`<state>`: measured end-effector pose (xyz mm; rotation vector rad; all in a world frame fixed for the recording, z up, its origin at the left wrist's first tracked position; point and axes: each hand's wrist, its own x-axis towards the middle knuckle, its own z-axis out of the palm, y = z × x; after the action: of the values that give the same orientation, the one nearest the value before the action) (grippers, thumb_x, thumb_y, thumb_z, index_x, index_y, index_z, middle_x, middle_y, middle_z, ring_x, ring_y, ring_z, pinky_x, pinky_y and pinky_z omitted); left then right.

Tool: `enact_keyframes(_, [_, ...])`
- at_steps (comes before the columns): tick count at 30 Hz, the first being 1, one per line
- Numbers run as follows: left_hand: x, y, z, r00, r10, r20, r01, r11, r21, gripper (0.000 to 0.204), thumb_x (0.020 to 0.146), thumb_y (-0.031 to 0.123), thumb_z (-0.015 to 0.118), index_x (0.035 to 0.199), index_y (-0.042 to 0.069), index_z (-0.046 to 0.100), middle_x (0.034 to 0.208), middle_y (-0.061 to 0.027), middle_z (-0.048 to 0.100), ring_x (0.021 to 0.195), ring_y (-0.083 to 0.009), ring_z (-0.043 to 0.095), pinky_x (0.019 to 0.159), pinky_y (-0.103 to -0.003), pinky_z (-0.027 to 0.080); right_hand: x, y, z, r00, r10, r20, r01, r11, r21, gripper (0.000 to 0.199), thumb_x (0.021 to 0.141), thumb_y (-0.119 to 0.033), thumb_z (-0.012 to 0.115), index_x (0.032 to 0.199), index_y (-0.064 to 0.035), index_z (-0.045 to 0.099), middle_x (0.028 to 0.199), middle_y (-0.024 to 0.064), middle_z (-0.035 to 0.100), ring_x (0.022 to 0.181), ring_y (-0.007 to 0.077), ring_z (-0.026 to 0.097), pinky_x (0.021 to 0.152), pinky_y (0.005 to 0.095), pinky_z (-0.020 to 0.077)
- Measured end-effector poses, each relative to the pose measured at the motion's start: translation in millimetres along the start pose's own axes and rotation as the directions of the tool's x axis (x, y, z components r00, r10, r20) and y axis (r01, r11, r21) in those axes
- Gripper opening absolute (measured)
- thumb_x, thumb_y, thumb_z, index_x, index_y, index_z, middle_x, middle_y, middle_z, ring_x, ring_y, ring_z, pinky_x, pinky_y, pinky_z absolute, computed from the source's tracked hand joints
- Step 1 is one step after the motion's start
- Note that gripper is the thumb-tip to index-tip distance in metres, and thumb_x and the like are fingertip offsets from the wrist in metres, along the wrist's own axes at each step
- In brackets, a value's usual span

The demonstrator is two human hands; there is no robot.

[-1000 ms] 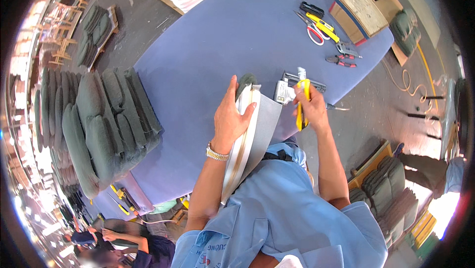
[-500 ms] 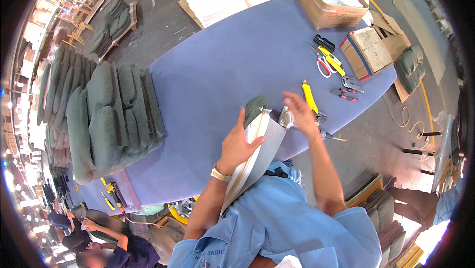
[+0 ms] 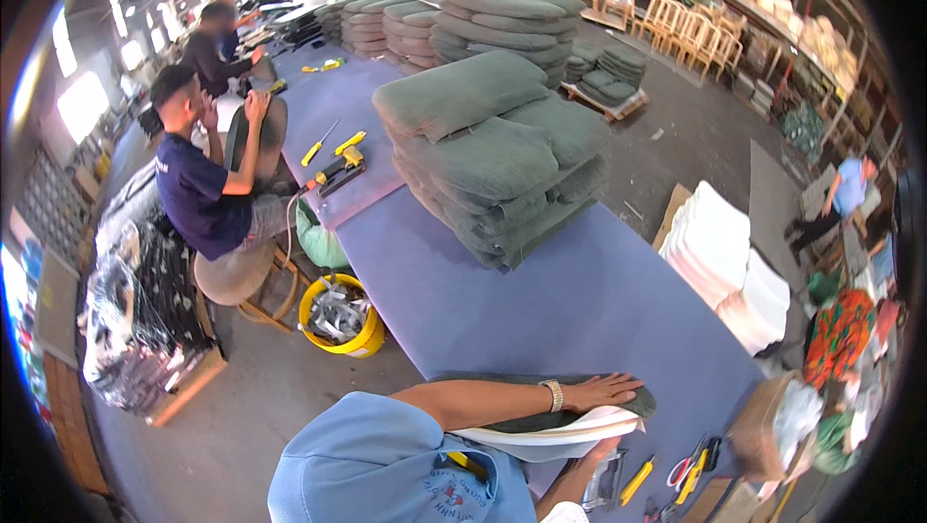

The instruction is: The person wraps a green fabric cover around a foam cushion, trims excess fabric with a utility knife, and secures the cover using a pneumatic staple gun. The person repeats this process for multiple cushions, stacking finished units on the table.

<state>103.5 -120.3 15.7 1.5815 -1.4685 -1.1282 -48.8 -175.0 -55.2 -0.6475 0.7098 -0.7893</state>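
A long dark green padded cushion lies along the table's near edge, in front of my body. White layered material runs along its near side. My left hand, with a metal watch at the wrist, rests flat on the green top near its right end, fingers stretched out. Below the white edge my right hand reaches up against it, its fingertips hidden by the material. A grey metal tool lies right beside that hand, and a yellow-handled tool is a little farther right.
Stacked green cushions stand on the blue table. Scissors and a yellow-and-black cutter lie at the right, before a cardboard box. A yellow bucket of scraps stands on the floor. Co-workers sit at the left.
My view has swung left toward the co-workers. My left hand has gone from gripping the piece's side to lying flat on its green top. My right hand has come in to its white edge.
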Motion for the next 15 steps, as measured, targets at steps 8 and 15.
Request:
enact_keyframes(8, [-52.9, 161.2, -81.2, 0.752, 0.141, -0.644, -0.365, 0.902, -0.229, 0.065, 0.111, 0.056, 0.027, 0.168, 0.025, 0.019, 0.176, -0.0135, -0.001, 0.162, -0.0321, -0.006, 0.126, -0.058, -0.004, 1.6, -135.0, 111.8, 0.848, -0.254, 0.464, 0.492, 0.704, -0.513, 0.063, 0.108, -0.043, 0.044, 0.154, 0.0002, 0.045, 0.152, 0.0174, 0.050, 0.135, 0.0301, 0.053, 0.114, 0.0426, 0.0425])
enact_keyframes(15, [-124.4, 129.5, -102.8, 0.650, -0.134, -0.748, -0.665, 0.376, -0.645, 0.079, 0.107, 0.044, 0.056, 0.168, 0.014, 0.015, 0.172, -0.0139, 0.017, 0.158, -0.0267, 0.018, 0.127, -0.040, 0.021, -29.4, -163.0, 257.0, 0.534, 0.220, 0.816, 0.778, 0.251, -0.576, 0.056, 0.104, -0.020, 0.055, 0.155, 0.0026, 0.044, 0.163, 0.0186, 0.042, 0.152, 0.0301, 0.039, 0.124, 0.0389, 0.0298])
